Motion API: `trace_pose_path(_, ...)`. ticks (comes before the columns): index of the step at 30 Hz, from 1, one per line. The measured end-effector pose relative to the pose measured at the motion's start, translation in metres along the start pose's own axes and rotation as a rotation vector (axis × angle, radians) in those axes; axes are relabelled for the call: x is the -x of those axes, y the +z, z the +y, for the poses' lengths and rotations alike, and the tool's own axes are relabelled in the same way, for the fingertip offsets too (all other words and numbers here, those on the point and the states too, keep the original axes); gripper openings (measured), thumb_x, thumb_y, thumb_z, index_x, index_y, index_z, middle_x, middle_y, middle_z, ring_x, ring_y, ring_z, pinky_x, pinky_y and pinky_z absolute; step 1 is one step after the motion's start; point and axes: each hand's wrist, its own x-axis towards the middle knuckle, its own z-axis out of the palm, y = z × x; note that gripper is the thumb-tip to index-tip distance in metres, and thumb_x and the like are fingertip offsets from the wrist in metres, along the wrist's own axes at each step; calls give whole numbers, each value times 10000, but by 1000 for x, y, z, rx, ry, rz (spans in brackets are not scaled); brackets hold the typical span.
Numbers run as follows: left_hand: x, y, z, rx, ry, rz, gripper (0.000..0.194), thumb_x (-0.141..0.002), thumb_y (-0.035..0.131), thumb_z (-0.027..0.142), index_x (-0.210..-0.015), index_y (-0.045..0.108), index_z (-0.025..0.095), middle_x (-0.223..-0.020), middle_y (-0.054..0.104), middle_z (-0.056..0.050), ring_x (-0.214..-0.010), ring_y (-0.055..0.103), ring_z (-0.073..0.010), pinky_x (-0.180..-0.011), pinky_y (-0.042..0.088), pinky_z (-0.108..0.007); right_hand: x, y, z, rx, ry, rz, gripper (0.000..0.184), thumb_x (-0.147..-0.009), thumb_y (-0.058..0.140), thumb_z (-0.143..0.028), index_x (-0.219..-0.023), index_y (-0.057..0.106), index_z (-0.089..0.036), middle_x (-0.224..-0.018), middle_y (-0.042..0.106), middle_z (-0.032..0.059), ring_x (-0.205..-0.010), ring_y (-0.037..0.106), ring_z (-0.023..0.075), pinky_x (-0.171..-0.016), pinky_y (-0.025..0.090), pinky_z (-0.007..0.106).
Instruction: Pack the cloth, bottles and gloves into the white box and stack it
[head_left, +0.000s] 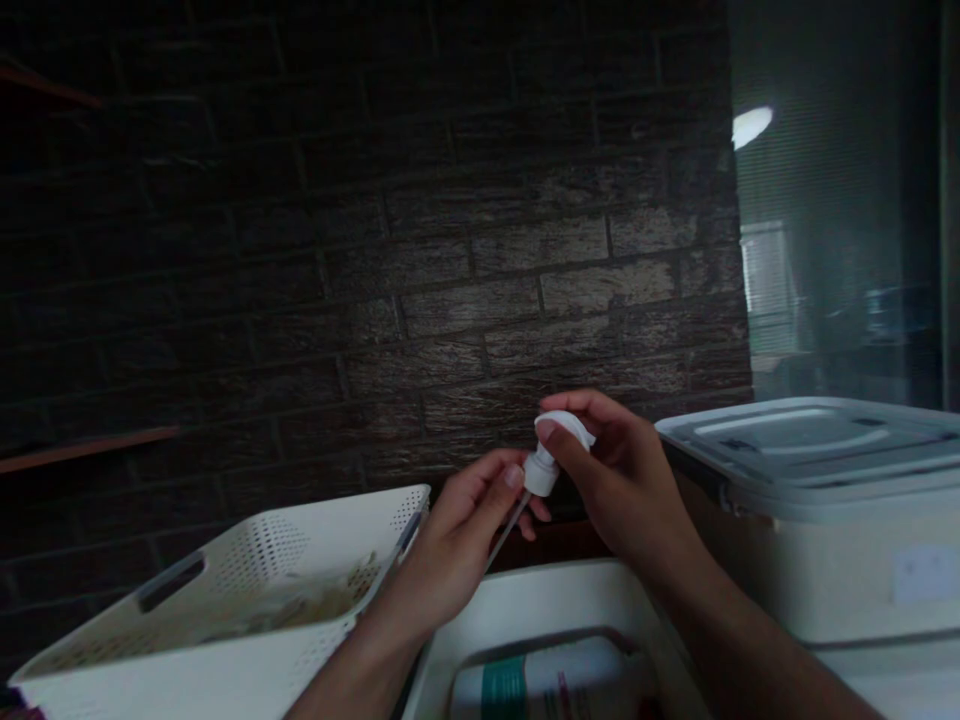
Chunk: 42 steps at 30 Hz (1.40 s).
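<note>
A white pump dispenser top (541, 474) is held up between my two hands, tilted, its thin dip tube slanting down to the left. My left hand (459, 545) pinches the collar of it with thumb and fingers. Around the pump head, my right hand (611, 460) has its thumb and index finger closed. Below the hands, a white bottle (544, 680) with a teal band lies on its side in a white bin (555, 585); part of this bottle is cut off by the lower frame edge.
To the left stands a white perforated basket (225, 660) with indistinct things inside. A lidded storage box (840, 540) is at the right. Behind runs a dark brick-patterned wall (450, 250), with a glass panel (832, 220) beside it. A shelf edge (90, 450) juts in from the left.
</note>
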Motion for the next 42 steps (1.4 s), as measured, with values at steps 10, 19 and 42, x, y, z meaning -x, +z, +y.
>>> trace_pose_path(10,3,7,-2,155,-40,-89,295,-996,686,363,-1251,631,225,-1046,662,-53,-932,644,-187,-809,532,-311,4,-6,5,299,-71,18,176,-942,691,-367,-1007,747,-214,-667,614,-9,-530,555,136,-438,373,233)
trace_pose_path(19,-1,6,-1,329,-47,-67,258,-1047,548,341,-1248,583,183,-1041,686,-100,-848,668,-207,-732,537,-332,-4,-17,-3,89,32,-47,305,-964,545,-357,-1036,786,-186,-796,702,28,-712,614,168,-623,459,279)
trace_pose_path(42,-2,-13,3,193,-119,-183,178,-840,784,220,-1008,808,169,-938,763,-97,-844,720,-237,-785,544,-335,17,-26,-36,733,-96,-395,98,-947,744,-302,-928,801,-223,-853,800,36,-732,748,202,-566,521,257)
